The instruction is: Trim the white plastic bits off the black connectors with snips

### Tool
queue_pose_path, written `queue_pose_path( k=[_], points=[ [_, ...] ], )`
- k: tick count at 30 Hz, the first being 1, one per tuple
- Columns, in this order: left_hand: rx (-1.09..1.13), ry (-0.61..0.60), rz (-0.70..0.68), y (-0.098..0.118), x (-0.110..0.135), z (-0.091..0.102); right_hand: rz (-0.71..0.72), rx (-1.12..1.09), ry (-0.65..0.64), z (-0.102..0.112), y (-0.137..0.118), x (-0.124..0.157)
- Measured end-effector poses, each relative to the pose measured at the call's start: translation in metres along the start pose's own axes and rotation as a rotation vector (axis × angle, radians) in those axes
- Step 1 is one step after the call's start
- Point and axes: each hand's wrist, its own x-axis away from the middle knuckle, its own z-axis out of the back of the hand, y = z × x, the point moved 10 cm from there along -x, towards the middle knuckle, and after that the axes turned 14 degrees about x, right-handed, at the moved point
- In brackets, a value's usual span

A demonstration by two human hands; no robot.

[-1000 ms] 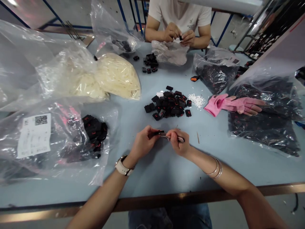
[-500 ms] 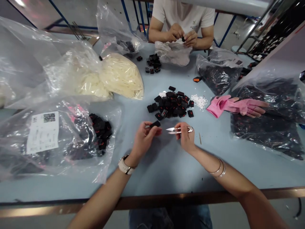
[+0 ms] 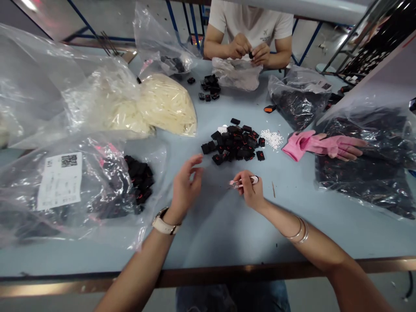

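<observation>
My left hand (image 3: 186,182) hovers left of the black parts, fingers apart, with nothing visible in it. My right hand (image 3: 249,189) is closed around thread snips (image 3: 237,184), their blades pointing left over the blue tabletop (image 3: 224,234). Beyond both hands lies a loose pile of small black plastic connector-like parts (image 3: 238,143), some with orange-red marks. Small white bits (image 3: 272,138) are heaped just right of that pile, and a white piece (image 3: 222,129) shows at its left back edge.
A clear bag of black parts (image 3: 140,180) lies open at left, behind it a bag of cream-coloured pieces (image 3: 167,104). Pink gloves (image 3: 323,145) rest by dark-filled bags (image 3: 364,177) at right. Across the table, a person in a white shirt (image 3: 250,26) handles a small black part.
The black part that was in my left hand has left it; where it went is unclear. That hand has moved left and opened. The snips have dipped slightly toward me.
</observation>
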Motion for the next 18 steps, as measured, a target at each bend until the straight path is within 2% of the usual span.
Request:
queue_pose_path(
  k=[2, 4, 9, 14, 18],
  points=[
    [-0.275, -0.192, -0.141, 0.004, 0.001, -0.023, -0.001, -0.004, -0.014, -0.002, 0.002, 0.0],
    [-0.437, -0.317, -0.207, -0.001, 0.003, -0.037, 0.0, -0.006, -0.023, -0.003, 0.003, 0.001],
    [-0.655, -0.467, -0.235, -0.016, 0.007, -0.055, 0.014, 0.028, -0.056, -0.008, 0.006, 0.002],
    [-0.783, -0.463, -0.346, -0.002, 0.01, -0.055, 0.049, 0.064, -0.019, -0.001, 0.004, 0.001],
    [-0.763, -0.407, -0.316, 0.001, 0.006, -0.044, 0.153, 0.121, 0.043, 0.006, -0.012, 0.003]
  ],
)
